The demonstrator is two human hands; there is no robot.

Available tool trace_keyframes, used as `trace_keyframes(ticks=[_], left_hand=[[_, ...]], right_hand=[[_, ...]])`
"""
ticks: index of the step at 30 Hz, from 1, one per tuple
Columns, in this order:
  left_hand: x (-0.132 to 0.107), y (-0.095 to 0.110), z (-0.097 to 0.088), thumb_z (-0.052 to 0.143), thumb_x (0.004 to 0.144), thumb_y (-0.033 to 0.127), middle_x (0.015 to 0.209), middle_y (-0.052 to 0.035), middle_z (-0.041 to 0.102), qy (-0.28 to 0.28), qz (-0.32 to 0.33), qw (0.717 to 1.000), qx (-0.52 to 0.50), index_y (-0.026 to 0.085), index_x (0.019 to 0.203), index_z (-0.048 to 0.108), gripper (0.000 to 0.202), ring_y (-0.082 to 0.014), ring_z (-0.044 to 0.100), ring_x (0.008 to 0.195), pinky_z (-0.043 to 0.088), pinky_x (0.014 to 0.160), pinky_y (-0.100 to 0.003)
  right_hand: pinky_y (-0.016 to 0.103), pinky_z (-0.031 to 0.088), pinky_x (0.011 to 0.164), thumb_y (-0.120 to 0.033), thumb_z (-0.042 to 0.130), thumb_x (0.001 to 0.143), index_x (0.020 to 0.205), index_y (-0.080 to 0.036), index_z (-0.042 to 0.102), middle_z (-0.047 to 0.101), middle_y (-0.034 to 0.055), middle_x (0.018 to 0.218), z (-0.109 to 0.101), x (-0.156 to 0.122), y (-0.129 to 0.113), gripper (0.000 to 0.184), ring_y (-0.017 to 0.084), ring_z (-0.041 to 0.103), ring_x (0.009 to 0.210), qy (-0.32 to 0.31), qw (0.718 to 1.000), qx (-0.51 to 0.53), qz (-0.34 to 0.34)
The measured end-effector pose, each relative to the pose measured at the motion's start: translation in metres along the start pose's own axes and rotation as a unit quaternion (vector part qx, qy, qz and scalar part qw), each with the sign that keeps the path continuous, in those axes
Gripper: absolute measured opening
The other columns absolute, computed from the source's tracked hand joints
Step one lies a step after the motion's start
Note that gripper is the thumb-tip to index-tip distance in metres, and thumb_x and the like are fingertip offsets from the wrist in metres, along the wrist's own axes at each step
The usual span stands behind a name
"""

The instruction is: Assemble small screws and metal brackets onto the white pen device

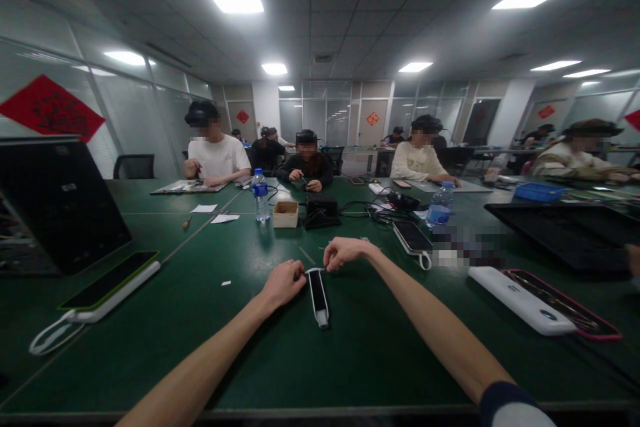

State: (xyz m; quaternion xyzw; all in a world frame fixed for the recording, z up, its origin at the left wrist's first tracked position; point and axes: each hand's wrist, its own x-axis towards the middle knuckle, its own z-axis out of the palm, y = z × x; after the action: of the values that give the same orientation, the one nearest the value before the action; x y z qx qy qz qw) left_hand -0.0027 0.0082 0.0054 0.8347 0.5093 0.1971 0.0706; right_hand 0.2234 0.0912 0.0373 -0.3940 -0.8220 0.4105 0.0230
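A slim device with a white frame and a long dark face lies on the green table in front of me. Its tapered end points towards me. My left hand, fingers curled together, is at the left of the device's far end. On the other side my right hand bends down over that end, thumb and fingertips pinched close to its right corner. Whatever is between the fingertips of either hand is too small to make out. Just beyond the hands lies a thin clear strip.
Further back stand a small cardboard box, a water bottle and another bottle. Phones and white power banks lie right and left. A black monitor stands at left. Several people sit across the table.
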Motion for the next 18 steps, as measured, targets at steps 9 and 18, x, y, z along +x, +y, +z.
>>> trace_keyframes(ticks=[9, 18], left_hand=[[0.0018, -0.0063, 0.0058, 0.048, 0.08, 0.019, 0.079, -0.0027, 0.062, 0.007, 0.002, 1.0, -0.003, 0.018, 0.084, 0.06, 0.013, -0.0168, 0.058, 0.074, 0.04, 0.066, -0.026], [0.0038, -0.0087, 0.0063, 0.049, 0.08, 0.018, 0.079, -0.0021, 0.063, 0.005, -0.001, 1.0, -0.001, 0.018, 0.083, 0.059, 0.01, -0.0164, 0.057, 0.072, 0.039, 0.064, -0.025]], right_hand=[[0.019, 0.041, 0.057, -0.038, 0.076, 0.06, 0.087, -0.014, 0.069, 0.067, -0.0006, 0.072, 0.0002, 0.0015, 0.0036, 0.037, 0.01, 0.058, 0.065, -0.003, 1.0, 0.012, 0.003], [0.019, 0.04, 0.055, -0.041, 0.078, 0.058, 0.084, -0.013, 0.066, 0.066, 0.0001, 0.071, 0.0038, 0.0034, -0.0013, 0.04, 0.01, 0.057, 0.063, -0.02, 0.999, 0.034, 0.0]])
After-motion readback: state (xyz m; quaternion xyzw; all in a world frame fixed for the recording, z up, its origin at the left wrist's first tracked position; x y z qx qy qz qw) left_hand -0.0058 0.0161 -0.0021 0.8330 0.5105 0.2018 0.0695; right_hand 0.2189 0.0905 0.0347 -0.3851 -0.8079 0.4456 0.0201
